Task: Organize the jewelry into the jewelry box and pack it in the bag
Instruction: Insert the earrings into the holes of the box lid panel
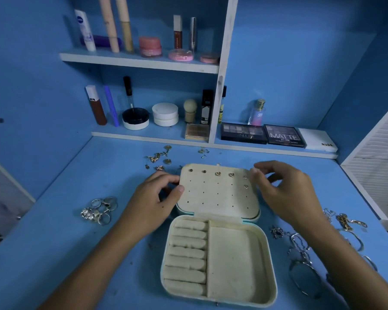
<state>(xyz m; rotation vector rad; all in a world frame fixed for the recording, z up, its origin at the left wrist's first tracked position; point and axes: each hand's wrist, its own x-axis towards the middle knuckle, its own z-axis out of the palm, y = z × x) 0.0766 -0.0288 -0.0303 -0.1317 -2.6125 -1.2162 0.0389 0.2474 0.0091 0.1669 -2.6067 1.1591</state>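
A cream-lined jewelry box (218,260) lay open on the blue counter (76,253), nearest the camera. Its base held a row of padded ring rolls (186,253) on the left and one bare compartment (233,260) on the right. Beyond the hinge, the earring panel (217,193) lay tilted back, dotted with holes; two round studs (190,170), two gold heart earrings (218,174) and two small pale ones (246,187) were pinned along its top row and right edge.

The left hand (157,198) steadied the panel's left edge, its grip closed on that edge with the thumb on the face and the fingers curled behind. The right hand (285,191) was at the panel's upper right corner, its grip narrowed to a pinch there; what the fingertips (254,173) held was too small to tell.

Silver rings (100,211) were heaped on the counter left of the box. Bracelets and chains (305,260) spread to the right, partly under the right forearm. Loose gold earrings (159,157) and a few tiny pieces (203,151) lay scattered behind the panel.

Farther back, a low shelf (148,136) carried eyeshadow palettes (243,133), round compacts (165,114), a brush and a small perfume bottle (257,113). An upper shelf (139,61) held tubes and pink jars against the blue wall (300,63).
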